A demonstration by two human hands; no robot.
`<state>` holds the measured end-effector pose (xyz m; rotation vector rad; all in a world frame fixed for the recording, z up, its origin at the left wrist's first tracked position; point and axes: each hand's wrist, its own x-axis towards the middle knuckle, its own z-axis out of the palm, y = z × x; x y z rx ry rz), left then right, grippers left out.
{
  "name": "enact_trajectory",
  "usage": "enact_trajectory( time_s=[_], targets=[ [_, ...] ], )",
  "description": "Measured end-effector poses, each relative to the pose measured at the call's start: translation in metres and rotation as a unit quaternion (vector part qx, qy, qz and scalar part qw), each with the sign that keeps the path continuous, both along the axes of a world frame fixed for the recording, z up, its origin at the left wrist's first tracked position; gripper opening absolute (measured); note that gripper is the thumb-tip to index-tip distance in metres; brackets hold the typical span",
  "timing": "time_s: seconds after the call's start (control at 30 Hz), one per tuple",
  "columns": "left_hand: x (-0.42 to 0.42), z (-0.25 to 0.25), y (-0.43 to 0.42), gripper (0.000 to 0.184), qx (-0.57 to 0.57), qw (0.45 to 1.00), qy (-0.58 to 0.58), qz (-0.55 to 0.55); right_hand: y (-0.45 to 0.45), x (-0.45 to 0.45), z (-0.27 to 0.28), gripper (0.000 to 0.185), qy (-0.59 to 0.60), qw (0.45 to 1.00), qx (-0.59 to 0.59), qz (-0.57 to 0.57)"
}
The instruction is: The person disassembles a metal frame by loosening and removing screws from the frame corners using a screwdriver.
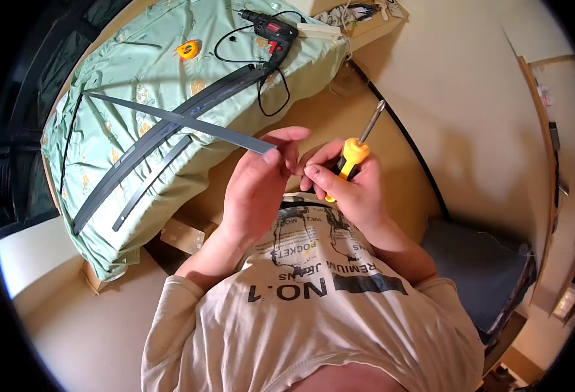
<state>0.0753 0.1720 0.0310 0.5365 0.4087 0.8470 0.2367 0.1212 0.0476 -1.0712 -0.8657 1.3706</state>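
Observation:
My left hand (255, 179) grips the near end of a long flat grey strip (189, 122), thumb on top. The strip's far end reaches over the cloth-covered table. In my right hand (359, 189) is a screwdriver (356, 150) with a yellow and black handle, its cross-shaped tip pointing up and away. The fingertips of both hands are close together in front of my shirt; whether anything small is pinched between the right thumb and finger I cannot make out. Beneath the strip, a long dark curved rail (150, 140) lies across the cloth.
On the green patterned cloth (98, 157) are a corded power drill (271, 32), a yellow tape measure (187, 50) and a shorter dark strip (150, 184). A dark padded seat (473, 268) stands at the right. A cardboard box (184, 235) sits below the table edge.

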Motion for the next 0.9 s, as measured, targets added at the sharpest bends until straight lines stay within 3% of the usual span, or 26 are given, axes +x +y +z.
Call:
enact_trajectory(
  time_s=[0.07,0.37,0.43,0.47,0.57,0.63,0.7,0.8,0.87,0.9],
  targets=[
    [0.000,0.000,-0.001,0.039,0.014,1.000,0.011,-0.006,-0.002,0.001,0.001,0.007,0.024,1.000,-0.003,0.003],
    [0.000,0.004,-0.001,0.033,0.024,0.999,0.021,-0.006,-0.001,-0.002,0.008,0.010,-0.074,0.991,0.097,-0.063],
    [-0.004,0.008,0.003,0.042,-0.057,0.996,-0.064,-0.031,0.000,-0.001,0.010,0.009,-0.087,0.987,0.128,-0.052],
    [-0.005,0.003,0.004,0.055,-0.043,0.997,-0.056,-0.032,0.000,-0.002,0.012,0.009,-0.087,0.987,0.128,-0.053],
    [-0.010,-0.002,0.006,0.053,-0.048,0.996,-0.061,-0.045,0.001,-0.010,0.016,0.009,-0.120,0.983,0.135,-0.042],
    [-0.010,0.007,0.003,0.053,-0.050,0.997,-0.027,-0.047,0.001,-0.019,0.017,0.009,-0.041,0.994,0.098,-0.040],
    [-0.012,0.009,0.004,0.053,-0.051,0.997,0.007,-0.048,0.002,-0.019,0.014,0.010,-0.056,0.992,0.107,-0.024],
    [-0.014,0.009,0.007,0.054,-0.043,0.997,-0.008,-0.065,0.006,-0.025,0.015,0.014,-0.150,0.978,0.134,-0.047],
    [-0.014,0.012,0.010,0.057,-0.017,0.997,-0.019,-0.076,0.011,-0.026,0.015,0.019,-0.286,0.928,0.232,-0.064],
    [-0.016,0.008,0.011,0.057,-0.018,0.997,-0.019,-0.078,0.012,-0.029,0.016,0.019,-0.286,0.928,0.230,-0.066]
  ],
)
